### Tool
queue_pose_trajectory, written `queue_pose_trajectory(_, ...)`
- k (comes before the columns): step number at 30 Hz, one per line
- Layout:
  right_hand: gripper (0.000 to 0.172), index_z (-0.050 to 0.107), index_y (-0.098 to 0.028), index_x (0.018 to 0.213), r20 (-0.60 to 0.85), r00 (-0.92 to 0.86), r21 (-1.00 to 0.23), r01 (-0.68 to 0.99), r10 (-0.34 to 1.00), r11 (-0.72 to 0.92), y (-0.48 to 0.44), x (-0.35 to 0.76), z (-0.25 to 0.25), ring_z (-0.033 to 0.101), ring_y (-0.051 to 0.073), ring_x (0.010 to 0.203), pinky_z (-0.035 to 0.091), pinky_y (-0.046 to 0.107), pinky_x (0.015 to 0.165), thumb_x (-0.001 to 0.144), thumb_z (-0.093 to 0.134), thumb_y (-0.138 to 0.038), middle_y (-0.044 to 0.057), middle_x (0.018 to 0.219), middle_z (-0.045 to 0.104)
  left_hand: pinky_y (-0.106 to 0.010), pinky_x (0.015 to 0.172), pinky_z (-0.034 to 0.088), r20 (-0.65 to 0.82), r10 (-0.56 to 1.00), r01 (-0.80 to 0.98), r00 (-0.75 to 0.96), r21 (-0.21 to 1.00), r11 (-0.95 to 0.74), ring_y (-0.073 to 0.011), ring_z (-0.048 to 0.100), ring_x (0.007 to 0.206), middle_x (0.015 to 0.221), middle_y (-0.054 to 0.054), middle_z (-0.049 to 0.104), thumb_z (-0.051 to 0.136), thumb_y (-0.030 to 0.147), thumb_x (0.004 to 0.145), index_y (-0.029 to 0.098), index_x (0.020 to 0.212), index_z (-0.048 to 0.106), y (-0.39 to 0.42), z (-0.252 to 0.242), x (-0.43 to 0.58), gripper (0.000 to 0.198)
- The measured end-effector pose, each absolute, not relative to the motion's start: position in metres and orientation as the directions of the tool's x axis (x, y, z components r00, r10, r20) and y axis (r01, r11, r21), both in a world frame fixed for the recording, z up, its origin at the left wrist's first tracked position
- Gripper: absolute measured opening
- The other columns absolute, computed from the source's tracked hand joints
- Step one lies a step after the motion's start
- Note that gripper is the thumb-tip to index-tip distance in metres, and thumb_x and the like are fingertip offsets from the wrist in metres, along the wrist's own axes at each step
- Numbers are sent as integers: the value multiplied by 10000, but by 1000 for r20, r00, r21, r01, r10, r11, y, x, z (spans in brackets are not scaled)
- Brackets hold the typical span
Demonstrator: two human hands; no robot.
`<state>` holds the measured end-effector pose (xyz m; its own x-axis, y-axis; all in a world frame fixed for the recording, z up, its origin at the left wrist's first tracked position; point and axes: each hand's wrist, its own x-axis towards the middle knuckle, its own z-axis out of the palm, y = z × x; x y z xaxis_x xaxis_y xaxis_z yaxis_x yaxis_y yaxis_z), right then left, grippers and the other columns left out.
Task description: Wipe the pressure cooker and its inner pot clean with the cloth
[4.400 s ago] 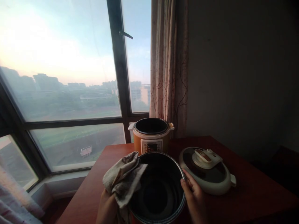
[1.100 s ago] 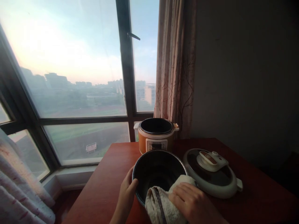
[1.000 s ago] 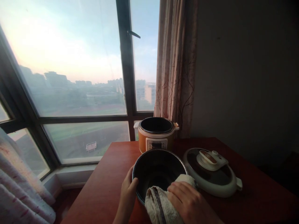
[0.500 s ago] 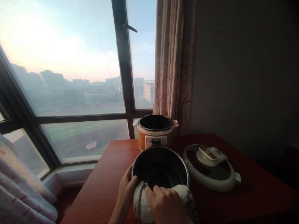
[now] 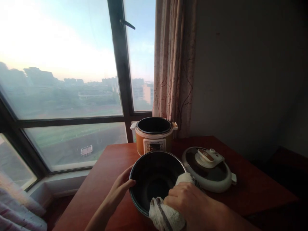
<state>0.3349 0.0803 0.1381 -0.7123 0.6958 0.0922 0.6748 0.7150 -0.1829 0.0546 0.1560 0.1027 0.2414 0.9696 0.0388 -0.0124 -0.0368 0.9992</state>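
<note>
Shifted since half a second ago, the cloth (image 5: pixel 166 215) now covers the pot's (image 5: pixel 155 175) right rim instead of its near edge, so another stretch seems to be getting wiped. Right hand's (image 5: pixel 184 199) grip is closed over the bunched cloth; left hand's (image 5: pixel 122 186) pinches the left rim, thumb inside. Just behind the pot, the cooker (image 5: pixel 154 136) stands on the tabletop (image 5: pixel 101 179), lid (image 5: pixel 206 170) lying to the right.

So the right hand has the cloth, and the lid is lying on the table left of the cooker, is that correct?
Not quite: the lid lies on the table to the right of the cooker, as the head view shows. The right hand does have the cloth.
</note>
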Motion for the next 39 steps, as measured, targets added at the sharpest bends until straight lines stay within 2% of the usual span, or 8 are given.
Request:
queue_pose_trajectory(8,341,563,-224,771,163,-673,-127,711,721,692,81,328,131,626,171,724,320,324,652,711,751,-502,-24,806,682,-480,1148,392,31,998,-8,47,1000,-30,-384,519,1354,1330,-121,685,699,516,791,164,1296,639,147,86,64,618)
queue_pose_trajectory(15,365,571,-210,785,226,-649,-103,726,726,680,80,302,120,657,201,808,323,327,588,731,770,-511,6,873,698,-493,1172,367,231,964,104,-134,970,-218,-379,473,1392,1489,-157,531,742,546,748,190,1483,403,121,49,81,884)
queue_pose_trajectory(20,226,553,-220,817,311,-630,26,754,711,657,81,271,106,627,180,583,223,351,487,818,717,-376,-14,752,685,-485,1220,292,226,942,117,-246,972,-203,-376,413,1441,1544,-105,486,678,522,780,221,1548,338,109,39,77,893)
queue_pose_trajectory(25,183,521,-226,816,456,-631,65,726,627,684,78,259,101,604,176,536,205,359,462,796,702,-248,-25,702,660,-389,1240,263,121,987,10,-110,993,-121,-335,292,1513,1565,-23,489,738,343,710,243,1503,449,108,70,63,851)
queue_pose_trajectory(28,183,527,-216,828,484,-651,87,700,585,708,76,259,99,574,170,517,193,355,444,778,702,-199,-21,692,651,-420,1249,233,32,999,-66,-19,997,-33,-329,304,1508,1570,-22,484,703,239,678,252,1518,434,115,86,57,882)
queue_pose_trajectory(31,169,536,-210,831,451,-699,112,661,555,742,76,267,99,543,161,512,185,349,441,793,701,-204,-22,698,653,-454,1241,239,-44,994,-142,100,988,58,-340,340,1489,1557,-45,502,661,175,654,247,1546,397,126,92,51,934)
queue_pose_trajectory(35,180,538,-209,810,343,-781,97,582,522,807,75,292,104,547,145,557,227,328,476,824,708,-264,-33,716,660,-452,1169,369,-75,966,-206,247,970,128,-369,411,1443,1520,-56,546,657,140,600,262,1559,384,142,97,46,1005)
queue_pose_trajectory(39,182,530,-212,794,299,-812,60,541,501,839,71,317,108,567,132,601,245,310,520,843,698,-264,-51,712,654,-457,1136,411,-62,914,-200,402,968,153,-358,476,1399,1495,-44,573,644,131,588,287,1524,453,154,104,46,967)
